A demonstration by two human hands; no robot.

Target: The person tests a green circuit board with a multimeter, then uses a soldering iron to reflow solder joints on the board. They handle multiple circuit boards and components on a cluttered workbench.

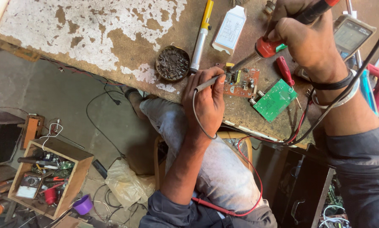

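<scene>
Crowding the brown board (241, 82): green PCB (275, 100), flux tin (172, 63) (fingers clamped on solder wire (206, 84) & iron (268, 46)).

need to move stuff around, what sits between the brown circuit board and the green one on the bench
In the head view, between the brown circuit board and the green circuit board lie a couple of small silvery cylindrical parts on the bare bench top.

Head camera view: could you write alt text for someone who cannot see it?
Seen from above, a seated person's right hand holds a red-handled soldering iron to a brown circuit board on a worn workbench, while the left hand feeds a strand of solder wire. A green circuit board and a round tin lie nearby.
</scene>
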